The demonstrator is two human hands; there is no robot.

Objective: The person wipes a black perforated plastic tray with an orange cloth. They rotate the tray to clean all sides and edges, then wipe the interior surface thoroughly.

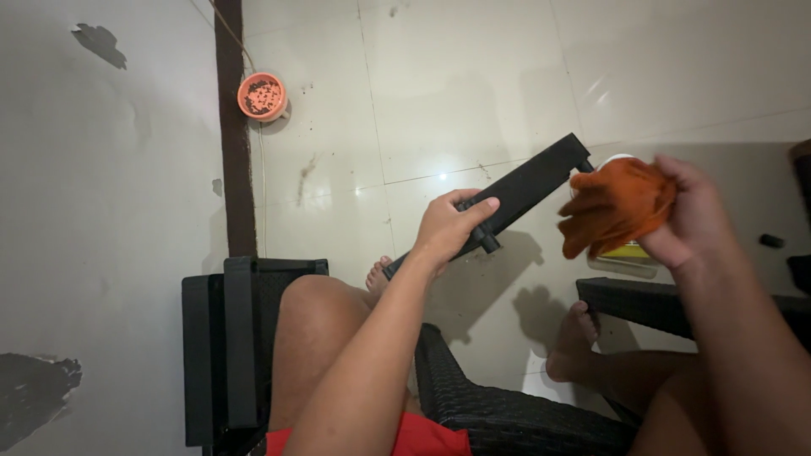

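Note:
My left hand (448, 226) grips a long flat black bar-shaped part (528, 187) near its lower end and holds it slanted over the floor. Its upper end points toward my right hand (688, 215), which is closed on a crumpled orange cloth (617, 207). The cloth sits just off the bar's upper tip. Behind the cloth a white container with a yellow label (629, 252) is partly hidden.
I sit on a black woven chair (498, 414) with bare knees and feet over pale floor tiles (473, 84). A black armrest or side table (232, 338) stands at left beside a grey wall (101, 211). An orange round bowl (262, 95) lies on the floor.

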